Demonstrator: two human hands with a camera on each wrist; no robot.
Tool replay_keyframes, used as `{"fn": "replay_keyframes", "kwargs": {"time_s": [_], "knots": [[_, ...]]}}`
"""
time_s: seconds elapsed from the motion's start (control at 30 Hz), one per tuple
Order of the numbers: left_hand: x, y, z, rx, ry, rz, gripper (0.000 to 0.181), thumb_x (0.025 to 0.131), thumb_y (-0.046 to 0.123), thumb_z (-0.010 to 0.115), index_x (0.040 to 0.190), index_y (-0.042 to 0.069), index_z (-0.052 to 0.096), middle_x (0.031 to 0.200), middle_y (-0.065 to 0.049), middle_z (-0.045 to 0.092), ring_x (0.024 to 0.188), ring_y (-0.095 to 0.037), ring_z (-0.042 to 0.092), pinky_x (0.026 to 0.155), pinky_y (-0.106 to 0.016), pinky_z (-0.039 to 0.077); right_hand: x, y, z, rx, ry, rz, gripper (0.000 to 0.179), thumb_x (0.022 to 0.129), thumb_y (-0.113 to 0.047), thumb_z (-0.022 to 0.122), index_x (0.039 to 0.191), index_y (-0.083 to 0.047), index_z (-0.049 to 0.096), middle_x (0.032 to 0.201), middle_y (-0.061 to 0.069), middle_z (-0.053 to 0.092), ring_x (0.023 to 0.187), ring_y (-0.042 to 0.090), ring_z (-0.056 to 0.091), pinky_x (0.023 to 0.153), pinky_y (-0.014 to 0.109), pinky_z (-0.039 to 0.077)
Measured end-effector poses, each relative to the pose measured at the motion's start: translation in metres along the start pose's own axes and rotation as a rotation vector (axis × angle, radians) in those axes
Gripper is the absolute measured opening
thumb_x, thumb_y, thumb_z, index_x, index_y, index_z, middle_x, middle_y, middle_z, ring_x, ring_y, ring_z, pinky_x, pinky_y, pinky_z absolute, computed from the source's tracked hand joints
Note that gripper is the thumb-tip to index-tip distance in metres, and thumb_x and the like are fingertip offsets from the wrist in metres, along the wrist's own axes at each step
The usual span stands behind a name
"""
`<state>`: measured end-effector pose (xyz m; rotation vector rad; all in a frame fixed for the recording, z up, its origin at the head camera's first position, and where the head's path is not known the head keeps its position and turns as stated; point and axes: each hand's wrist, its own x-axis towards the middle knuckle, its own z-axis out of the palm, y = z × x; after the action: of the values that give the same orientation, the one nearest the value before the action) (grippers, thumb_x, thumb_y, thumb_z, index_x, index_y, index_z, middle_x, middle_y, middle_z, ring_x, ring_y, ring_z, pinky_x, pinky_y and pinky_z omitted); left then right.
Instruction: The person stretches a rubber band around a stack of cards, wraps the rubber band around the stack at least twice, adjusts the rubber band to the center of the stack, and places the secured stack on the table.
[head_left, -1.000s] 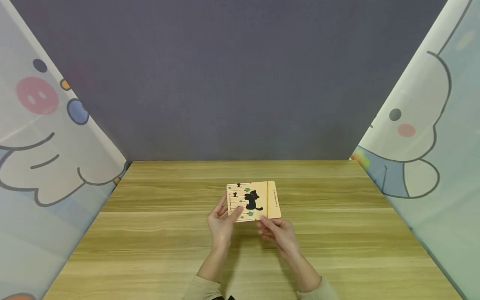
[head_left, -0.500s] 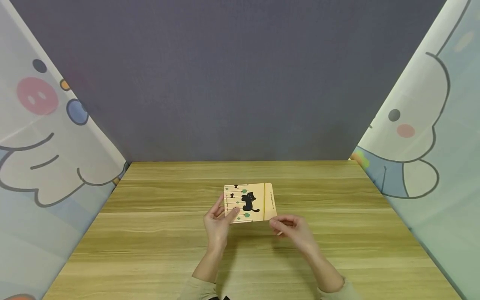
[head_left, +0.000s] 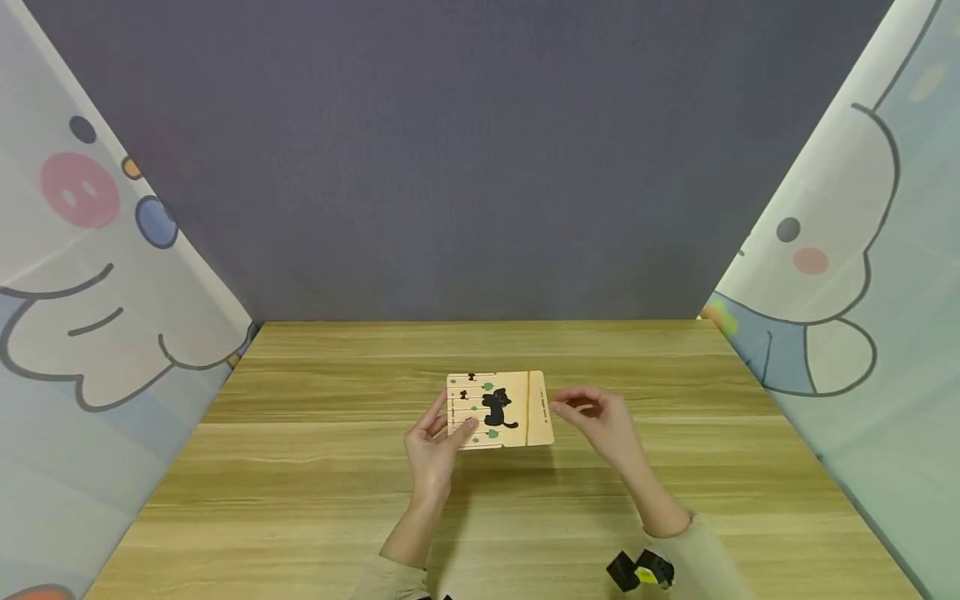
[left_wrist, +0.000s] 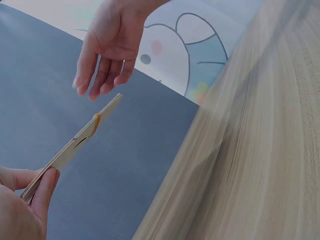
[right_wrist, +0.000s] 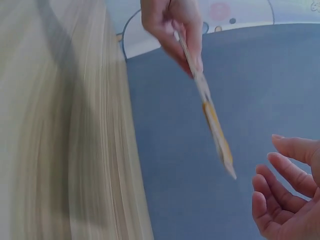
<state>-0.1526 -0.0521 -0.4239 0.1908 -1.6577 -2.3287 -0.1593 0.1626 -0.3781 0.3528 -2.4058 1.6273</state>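
Observation:
A thin cream card holder [head_left: 517, 385] with a black cat picture hangs above the wooden table. A yellow rubber band [head_left: 528, 410] runs round it near its right end. My left hand [head_left: 432, 454] pinches its left end, thumb on the printed face and fingers behind. Just off the right edge is my right hand [head_left: 606, 427], holding nothing, its fingers loosely bent. Seen nearly edge-on in the left wrist view, the holder [left_wrist: 62, 155] shows its layered side and the band [left_wrist: 95, 125]. In the right wrist view, a gap separates my right fingertips [right_wrist: 272, 156] from it.
The wooden table [head_left: 315, 483] spreads out under both hands. A dark grey panel [head_left: 480, 167] rises behind it. Cartoon-printed curtains stand at the left [head_left: 45, 483] and right [head_left: 915, 467]. A small black device [head_left: 637, 572] sits by the right sleeve.
My right hand has left the holder's lower right corner and moved right and up, its fingers coming free. The left hand keeps its grip, with the holder shifted slightly left and down.

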Motion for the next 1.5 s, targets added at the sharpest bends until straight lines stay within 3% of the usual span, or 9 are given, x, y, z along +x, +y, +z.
{"fn": "replay_keyframes", "kwargs": {"time_s": [0.23,0.37,0.63,0.97,1.2,1.5], "knots": [[-0.002,-0.001,-0.001,-0.015,-0.015,-0.021,0.059,0.067,-0.009,0.071,0.121,0.002,0.052,0.093,-0.025,0.061,0.07,-0.024,0.065,0.061,-0.03,0.055,0.015,-0.025,0.005,-0.065,-0.002,0.013,0.022,0.076,0.0,0.067,0.095,0.01,0.062,0.094,0.023,0.061,0.084,0.033,0.056,0.068,0.031,0.052],[-0.002,-0.002,-0.001,0.0,-0.018,-0.022,0.059,0.067,-0.008,0.072,0.121,0.003,0.053,0.092,-0.024,0.062,0.067,-0.022,0.065,0.06,-0.029,0.055,0.028,-0.012,0.007,-0.061,-0.025,-0.017,0.025,0.076,-0.002,0.068,0.097,0.009,0.062,0.096,0.022,0.061,0.086,0.034,0.056,0.069,0.034,0.053],[-0.003,-0.003,0.0,-0.019,-0.009,-0.036,0.059,0.067,-0.009,0.071,0.121,0.005,0.053,0.093,-0.025,0.062,0.069,-0.024,0.065,0.06,-0.03,0.055,0.051,0.021,0.012,-0.056,-0.089,0.001,0.028,0.077,-0.015,0.07,0.098,0.002,0.063,0.096,0.016,0.062,0.086,0.026,0.057,0.072,0.036,0.052],[-0.002,-0.005,0.0,-0.032,-0.002,-0.032,0.059,0.067,-0.01,0.071,0.122,0.003,0.053,0.093,-0.025,0.061,0.071,-0.024,0.065,0.06,-0.03,0.055,0.061,0.031,0.01,-0.053,-0.219,-0.005,0.028,0.076,-0.014,0.071,0.098,0.001,0.063,0.092,0.013,0.062,0.083,0.025,0.056,0.069,0.034,0.05],[-0.003,-0.004,0.001,-0.046,-0.009,-0.033,0.059,0.068,-0.01,0.07,0.122,0.002,0.052,0.095,-0.026,0.061,0.072,-0.025,0.065,0.062,-0.031,0.055,0.06,0.036,0.011,-0.059,-0.261,-0.006,0.025,0.077,-0.018,0.07,0.097,-0.003,0.064,0.085,0.006,0.062,0.078,0.018,0.056,0.067,0.028,0.051],[-0.004,-0.004,0.002,-0.032,-0.008,-0.034,0.06,0.067,-0.01,0.07,0.122,0.003,0.052,0.094,-0.026,0.061,0.071,-0.024,0.065,0.062,-0.032,0.055,0.059,0.037,0.011,0.055,-0.276,0.047,0.029,0.078,-0.017,0.069,0.099,0.002,0.062,0.083,0.01,0.06,0.075,0.023,0.056,0.067,0.041,0.053]]}}
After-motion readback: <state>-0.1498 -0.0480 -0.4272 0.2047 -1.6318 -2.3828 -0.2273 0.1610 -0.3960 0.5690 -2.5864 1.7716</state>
